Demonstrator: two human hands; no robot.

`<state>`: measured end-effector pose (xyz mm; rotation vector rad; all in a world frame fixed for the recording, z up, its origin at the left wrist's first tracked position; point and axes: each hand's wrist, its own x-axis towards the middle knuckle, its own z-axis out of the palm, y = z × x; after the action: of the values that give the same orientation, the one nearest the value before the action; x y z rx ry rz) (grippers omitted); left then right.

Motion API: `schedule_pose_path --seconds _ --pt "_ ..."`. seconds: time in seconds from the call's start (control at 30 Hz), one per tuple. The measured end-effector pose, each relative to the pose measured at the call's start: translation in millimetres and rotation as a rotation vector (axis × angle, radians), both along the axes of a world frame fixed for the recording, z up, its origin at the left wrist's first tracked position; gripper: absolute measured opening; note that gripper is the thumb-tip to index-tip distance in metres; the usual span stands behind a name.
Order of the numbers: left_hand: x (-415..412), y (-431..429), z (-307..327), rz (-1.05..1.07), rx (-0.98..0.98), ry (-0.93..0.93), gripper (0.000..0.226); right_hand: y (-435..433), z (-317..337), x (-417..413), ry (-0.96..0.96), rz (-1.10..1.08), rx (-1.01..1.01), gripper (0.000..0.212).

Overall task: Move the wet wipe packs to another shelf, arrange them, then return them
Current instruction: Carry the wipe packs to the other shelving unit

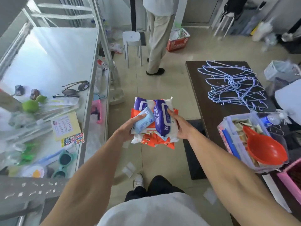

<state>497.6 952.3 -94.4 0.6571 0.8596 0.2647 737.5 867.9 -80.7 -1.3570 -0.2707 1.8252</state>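
Observation:
I hold a stack of wet wipe packs [160, 121] between both hands, in the air over the floor between the shelf and the table. The stack has two purple-and-white packs on top, a small light-blue pack [143, 122] and orange packs [156, 141] underneath. My left hand [128, 129] grips the stack's left side with its thumb on the light-blue pack. On the right side, my right hand [179, 126] presses its thumb on a purple pack.
A white metal shelf [65, 51] on the left carries sunglasses, a green toy, cards and small items. On the right, a dark table [211, 105] holds blue wire hangers, a clear box with a red scoop and a water bottle. Ahead stand a person and a white stool.

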Motion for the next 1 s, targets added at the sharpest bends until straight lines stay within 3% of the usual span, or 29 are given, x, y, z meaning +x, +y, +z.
schedule_pose_path --seconds 0.17,0.37,0.6,0.7,1.0 --pt "28.8 68.5 -7.0 -0.006 -0.038 -0.001 0.056 71.7 -2.1 30.0 0.02 0.003 0.002 0.04" --pt "64.8 165.8 -13.3 0.037 0.003 0.027 0.06 179.9 -20.0 69.6 0.054 0.035 0.013 0.052" --pt "98.9 288.1 4.5 0.095 0.052 0.016 0.051 320.0 2.2 109.5 0.055 0.122 0.05 0.038" --pt "97.7 334.7 7.2 0.135 0.082 0.037 0.061 377.5 13.6 110.9 0.033 0.175 0.06 0.037" --pt "98.0 476.1 -9.7 0.162 0.03 0.016 0.049 529.8 -5.5 113.8 0.043 0.231 0.037 0.044"
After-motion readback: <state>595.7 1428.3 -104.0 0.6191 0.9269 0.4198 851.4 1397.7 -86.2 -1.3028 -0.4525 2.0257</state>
